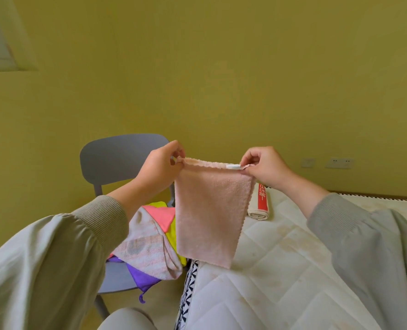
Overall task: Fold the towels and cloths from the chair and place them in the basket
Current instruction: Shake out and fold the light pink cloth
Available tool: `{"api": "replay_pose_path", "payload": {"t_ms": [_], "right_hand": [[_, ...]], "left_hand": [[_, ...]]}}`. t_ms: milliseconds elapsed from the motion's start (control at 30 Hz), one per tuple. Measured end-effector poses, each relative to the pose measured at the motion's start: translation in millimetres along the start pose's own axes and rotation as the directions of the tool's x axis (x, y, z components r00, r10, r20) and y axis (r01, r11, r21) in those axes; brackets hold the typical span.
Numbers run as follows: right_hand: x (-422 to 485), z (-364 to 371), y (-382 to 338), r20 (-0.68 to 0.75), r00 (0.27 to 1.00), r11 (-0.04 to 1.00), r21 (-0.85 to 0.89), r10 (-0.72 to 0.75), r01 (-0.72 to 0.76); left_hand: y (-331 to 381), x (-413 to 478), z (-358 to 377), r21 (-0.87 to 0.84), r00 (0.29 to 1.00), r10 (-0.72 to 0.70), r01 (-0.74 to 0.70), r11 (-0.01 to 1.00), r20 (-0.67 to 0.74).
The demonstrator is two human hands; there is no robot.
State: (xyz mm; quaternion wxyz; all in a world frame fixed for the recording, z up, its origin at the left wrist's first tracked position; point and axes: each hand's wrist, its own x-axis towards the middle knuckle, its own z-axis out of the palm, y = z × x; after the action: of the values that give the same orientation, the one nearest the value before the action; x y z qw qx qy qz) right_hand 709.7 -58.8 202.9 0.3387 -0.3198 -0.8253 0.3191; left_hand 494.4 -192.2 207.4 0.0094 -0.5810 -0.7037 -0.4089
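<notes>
A person held a pale pink towel (209,210) in the air just right of the grey chair (124,158). The left hand (161,163) and right hand (263,166) each pinched a top corner between thumb and curled fingers, with the top edge taut between them. The job looked barely begun. A heap of cloths (150,241), striped, coral, yellow and purple, lay unfolded on the chair seat. Only one folded cream towel with a red band (259,206) sat on the mattress (281,270), farther right of the chair. No basket was in view. The pink towel was nubby terry and appeared doubled along its top edge. It had a small white tag near the right-hand corner, and its lower end hung over the mattress edge beside the chair.
</notes>
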Motion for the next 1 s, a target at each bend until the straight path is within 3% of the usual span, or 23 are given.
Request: {"api": "replay_pose_path", "payload": {"t_ms": [367, 567, 733, 1000], "right_hand": [[-3.6, -0.3, 5.1, 0.145, 0.978, 0.983, -0.131, 0.151, -0.133], [-8.4, 8.9, 5.6, 0.148, 0.968, 0.979, -0.061, 0.201, -0.194], [-12.9, 13.5, 7.8, 0.217, 0.946, 0.956, 0.113, 0.242, -0.271], [-18.3, 24.3, 11.3, 0.288, 0.922, 0.939, 0.148, 0.259, -0.310]], "left_hand": [[1.8, -3.3, -10.4, 0.117, 0.999, 0.028, -0.033, 0.993, 0.041], [1.6, -5.0, -13.4, 0.133, 0.999, 0.032, -0.032, 0.991, 0.004], [-0.9, -3.5, -16.5, 0.141, 0.998, 0.029, -0.020, 0.990, -0.057], [3.5, -0.5, -18.8, 0.115, 0.991, 0.059, -0.045, 0.992, -0.122]]}}
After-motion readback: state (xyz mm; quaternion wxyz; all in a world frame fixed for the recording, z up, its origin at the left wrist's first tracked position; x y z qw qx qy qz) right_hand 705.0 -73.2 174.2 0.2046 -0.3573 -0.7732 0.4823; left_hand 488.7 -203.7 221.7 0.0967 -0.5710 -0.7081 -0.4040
